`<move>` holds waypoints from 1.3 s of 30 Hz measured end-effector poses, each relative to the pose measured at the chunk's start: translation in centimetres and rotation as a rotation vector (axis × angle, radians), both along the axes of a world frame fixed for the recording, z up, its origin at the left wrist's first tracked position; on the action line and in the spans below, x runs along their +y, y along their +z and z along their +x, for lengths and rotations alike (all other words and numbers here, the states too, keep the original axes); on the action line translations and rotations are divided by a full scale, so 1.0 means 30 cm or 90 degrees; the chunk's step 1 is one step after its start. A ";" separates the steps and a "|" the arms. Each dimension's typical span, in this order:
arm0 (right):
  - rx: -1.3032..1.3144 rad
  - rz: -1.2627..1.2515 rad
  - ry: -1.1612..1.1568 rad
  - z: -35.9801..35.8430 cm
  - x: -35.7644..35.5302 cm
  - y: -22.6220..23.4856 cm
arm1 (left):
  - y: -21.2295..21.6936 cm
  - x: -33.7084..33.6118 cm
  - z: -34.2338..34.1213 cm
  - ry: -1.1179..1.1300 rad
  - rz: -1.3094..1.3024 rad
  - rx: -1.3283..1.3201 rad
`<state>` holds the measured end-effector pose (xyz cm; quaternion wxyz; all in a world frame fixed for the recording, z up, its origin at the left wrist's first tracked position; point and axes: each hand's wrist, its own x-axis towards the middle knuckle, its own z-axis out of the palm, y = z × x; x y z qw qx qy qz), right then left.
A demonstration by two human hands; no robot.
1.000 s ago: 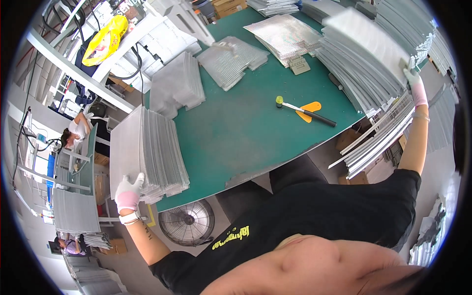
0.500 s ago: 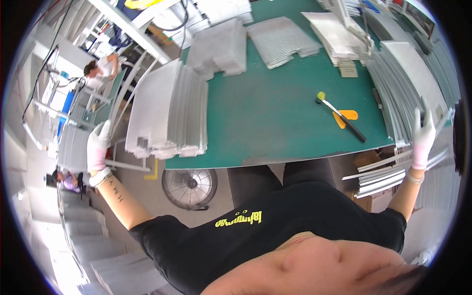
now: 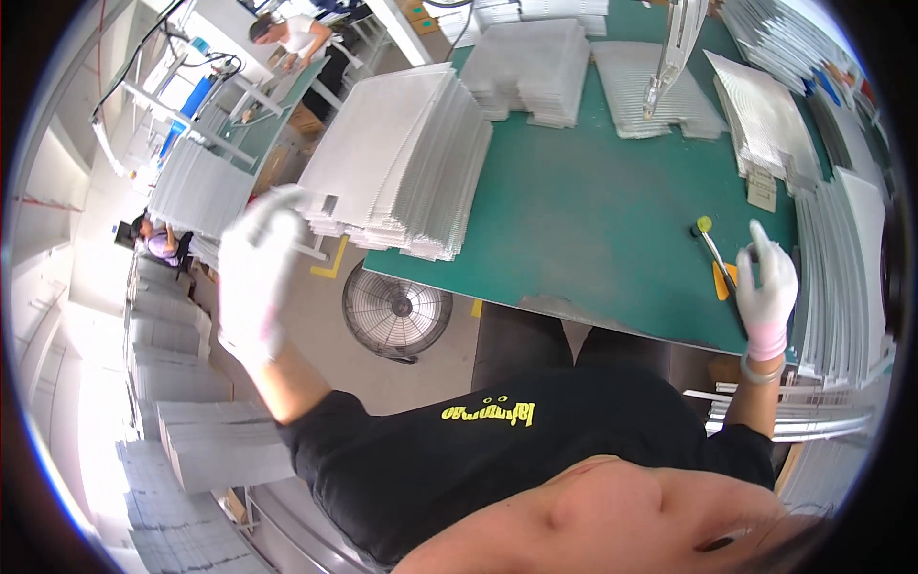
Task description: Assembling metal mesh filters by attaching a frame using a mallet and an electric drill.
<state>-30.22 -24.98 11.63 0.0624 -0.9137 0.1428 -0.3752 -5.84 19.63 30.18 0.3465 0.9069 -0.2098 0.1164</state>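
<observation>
My left hand, in a white glove with a pink cuff, is raised just left of a tall stack of pale ribbed panels. Motion smears its fingers, and whether they touch the stack cannot be made out. Over the right side of the green table is my right hand, gloved the same way. Its fingers are apart with nothing between them. Closest to it lies a small mallet with a yellow-green face; the hand covers part of its dark handle. An orange flat piece is under the mallet.
Notched panel stacks and thinner ribbed sheets line the table's far side. More panels lean along the right edge. A floor fan stands below the front edge. Another person works at a bench at far left.
The view has swung left. My right hand has moved off the right-hand panels to beside the mallet. My left hand has come up closer to the tall stack.
</observation>
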 end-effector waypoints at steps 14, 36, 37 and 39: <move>0.362 0.060 0.224 0.469 0.147 -0.378 | -0.810 -0.488 -0.176 -0.523 0.313 0.144; 0.307 0.298 -0.207 1.686 0.042 -0.084 | -1.022 -0.641 0.106 -0.393 0.372 -0.002; 0.307 0.299 -0.209 1.685 0.040 -0.085 | -1.021 -0.643 0.109 -0.393 0.370 0.003; 0.223 0.191 -0.236 1.680 0.047 -0.081 | -1.021 -0.640 0.111 -0.392 0.373 0.006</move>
